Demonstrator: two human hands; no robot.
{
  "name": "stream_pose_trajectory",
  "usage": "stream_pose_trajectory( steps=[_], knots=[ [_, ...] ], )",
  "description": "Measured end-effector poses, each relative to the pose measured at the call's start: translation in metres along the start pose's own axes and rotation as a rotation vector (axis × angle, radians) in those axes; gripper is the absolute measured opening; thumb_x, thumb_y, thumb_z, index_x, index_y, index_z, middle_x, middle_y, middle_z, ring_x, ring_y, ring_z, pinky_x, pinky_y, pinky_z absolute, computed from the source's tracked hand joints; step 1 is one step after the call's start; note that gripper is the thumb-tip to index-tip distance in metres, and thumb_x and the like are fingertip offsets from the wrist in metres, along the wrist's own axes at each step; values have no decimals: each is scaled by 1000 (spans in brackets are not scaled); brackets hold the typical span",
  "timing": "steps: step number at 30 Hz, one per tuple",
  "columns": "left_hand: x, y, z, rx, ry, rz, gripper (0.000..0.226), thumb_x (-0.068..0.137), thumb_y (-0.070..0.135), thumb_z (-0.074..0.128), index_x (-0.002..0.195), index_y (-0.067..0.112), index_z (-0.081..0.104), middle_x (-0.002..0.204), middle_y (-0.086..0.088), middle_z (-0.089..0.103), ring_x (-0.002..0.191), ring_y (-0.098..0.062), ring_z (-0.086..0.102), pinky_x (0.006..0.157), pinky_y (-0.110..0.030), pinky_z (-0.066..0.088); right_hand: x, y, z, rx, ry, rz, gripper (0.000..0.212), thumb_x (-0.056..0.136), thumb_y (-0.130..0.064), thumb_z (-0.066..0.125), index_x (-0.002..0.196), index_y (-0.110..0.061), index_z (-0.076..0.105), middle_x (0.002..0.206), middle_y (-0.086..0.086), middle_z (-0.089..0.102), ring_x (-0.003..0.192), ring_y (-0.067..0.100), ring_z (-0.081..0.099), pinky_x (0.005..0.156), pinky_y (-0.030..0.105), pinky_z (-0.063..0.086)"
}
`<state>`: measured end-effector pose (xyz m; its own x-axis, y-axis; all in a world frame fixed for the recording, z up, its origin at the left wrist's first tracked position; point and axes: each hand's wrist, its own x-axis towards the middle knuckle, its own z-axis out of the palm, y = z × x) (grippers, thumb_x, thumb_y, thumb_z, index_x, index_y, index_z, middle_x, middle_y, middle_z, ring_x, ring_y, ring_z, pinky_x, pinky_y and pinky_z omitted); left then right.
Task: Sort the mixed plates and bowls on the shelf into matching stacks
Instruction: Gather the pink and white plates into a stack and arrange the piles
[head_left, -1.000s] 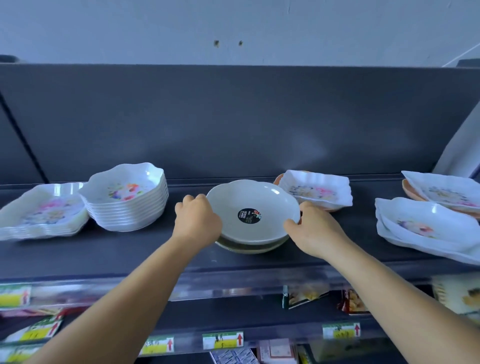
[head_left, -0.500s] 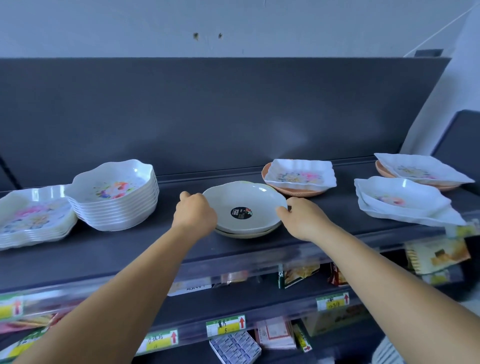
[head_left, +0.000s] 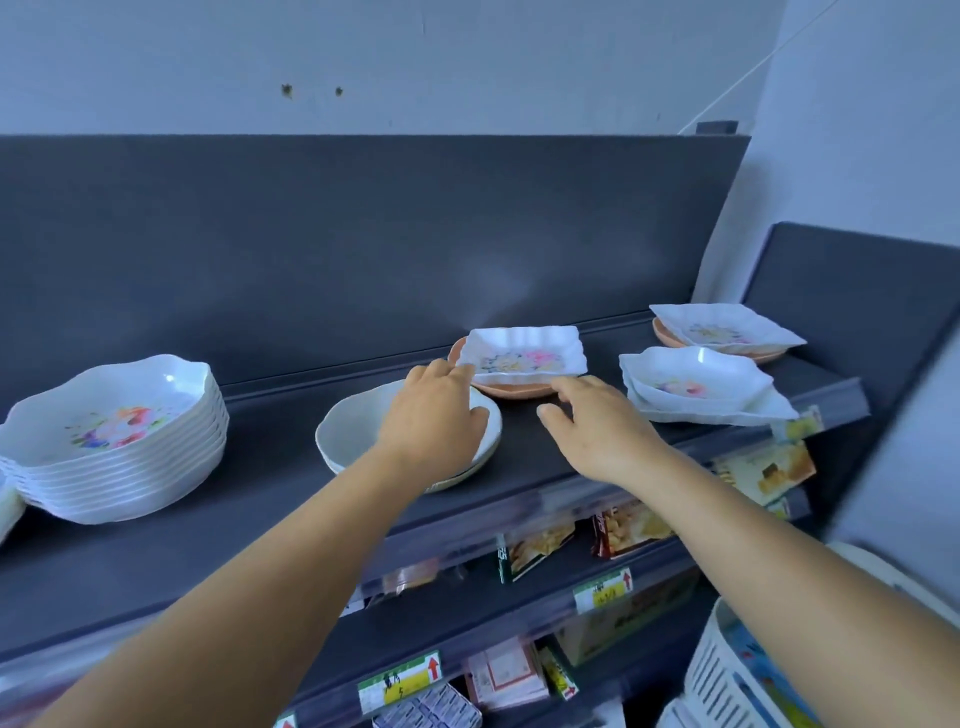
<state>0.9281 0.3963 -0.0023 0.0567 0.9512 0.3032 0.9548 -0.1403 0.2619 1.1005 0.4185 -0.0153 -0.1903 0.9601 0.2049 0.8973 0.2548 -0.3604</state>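
Note:
A plain white round bowl (head_left: 348, 431) rests on a second bowl on the dark shelf (head_left: 260, 499). My left hand (head_left: 434, 415) hovers over it, fingers spread, fingertips reaching the left corner of a square floral dish (head_left: 524, 356). That dish sits on an orange plate (head_left: 514, 391). My right hand (head_left: 597, 426) is open above the shelf, just in front of the orange plate, holding nothing. A tall stack of wavy floral bowls (head_left: 119, 441) stands at the left. Two more floral dishes (head_left: 696, 384) lie at the right, and another floral dish (head_left: 724, 332) on an orange plate behind them.
Part of another white dish (head_left: 8, 506) shows at the far left edge. The shelf's back panel (head_left: 363, 249) rises behind the dishes. Lower shelves hold snack packets (head_left: 540, 545) and price tags (head_left: 602, 590). A white slatted basket (head_left: 737, 670) stands at the lower right.
Both hands have let go of the white round bowl and moved right and back toward the square floral dish on the orange plate. The view has swung to the right.

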Motion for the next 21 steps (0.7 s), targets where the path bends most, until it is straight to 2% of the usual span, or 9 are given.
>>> stream_pose_trajectory(
  steps=[2, 6, 11, 14, 17, 21],
  knots=[
    [8, 14, 7, -24, 0, 40, 39, 95, 23, 46, 133, 12, 49, 136, -8, 50, 121, -27, 42, 93, -32, 39, -2, 14, -8, -3, 12, 19, 42, 99, -36, 38, 129, -9, 52, 134, 9, 51, 122, 26, 48, 100, 41, 42],
    [29, 42, 23, -51, -43, 117, 37, 93, 22, 47, 128, 12, 54, 124, -7, 56, 126, -26, 41, 98, -34, 41, 0, 52, -25, -18, 25, 92, 45, 100, -35, 40, 135, -8, 48, 137, 10, 49, 127, 26, 45, 103, 39, 40],
    [62, 71, 43, 18, -104, 122, 40, 94, 23, 47, 132, 11, 52, 127, -8, 55, 123, -27, 44, 98, -34, 39, 15, 108, -48, -67, 51, 210, 42, 98, -30, 41, 134, -10, 49, 135, 11, 50, 124, 28, 47, 98, 39, 44],
    [81, 87, 55, 58, -135, 130, 40, 94, 23, 47, 133, 14, 52, 125, -8, 56, 121, -27, 46, 99, -33, 38, 25, 140, -59, -91, 65, 253, 45, 97, -30, 43, 139, -13, 46, 142, 9, 46, 131, 28, 40, 102, 38, 39],
    [95, 105, 65, 46, -124, 154, 25, 91, 18, 47, 113, 10, 55, 100, -5, 52, 108, -26, 48, 79, -30, 37, 36, 166, -69, -99, 50, 312, 52, 97, -30, 46, 145, -13, 38, 149, 9, 38, 137, 29, 32, 105, 39, 36],
    [111, 131, 77, -25, -121, 157, 16, 92, 16, 45, 95, 5, 56, 98, -6, 54, 107, -27, 45, 75, -32, 40, 53, 201, -75, -143, 18, 415, 46, 94, -30, 49, 136, -9, 45, 142, 12, 42, 130, 33, 36, 96, 38, 40]
  ],
)
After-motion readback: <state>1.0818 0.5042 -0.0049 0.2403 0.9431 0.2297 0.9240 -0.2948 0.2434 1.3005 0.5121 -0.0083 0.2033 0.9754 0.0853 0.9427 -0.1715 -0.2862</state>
